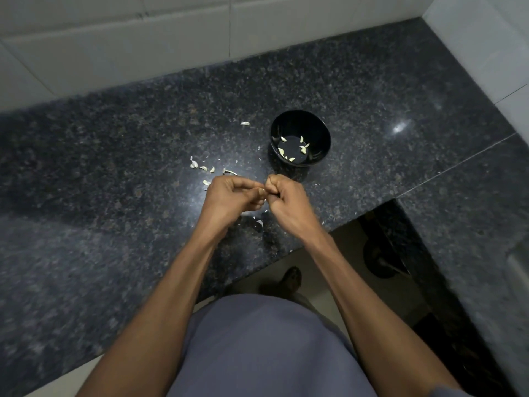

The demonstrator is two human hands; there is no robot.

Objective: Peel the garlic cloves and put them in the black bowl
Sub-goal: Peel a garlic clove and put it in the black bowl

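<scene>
Both hands meet over the dark granite counter [114, 167], left hand [229, 196] and right hand [286, 199] with fingers curled, pinching something tiny between them, too small to make out. Just beyond sits the black bowl [320, 130] holding several peeled cloves [303, 149]. Loose cloves [200, 167] lie scattered left.

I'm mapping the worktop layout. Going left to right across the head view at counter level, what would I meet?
Loose garlic pieces on the counter → left hand → right hand, the two meeting over something small I can't make out → black bowl holding garlic cloves.
</scene>
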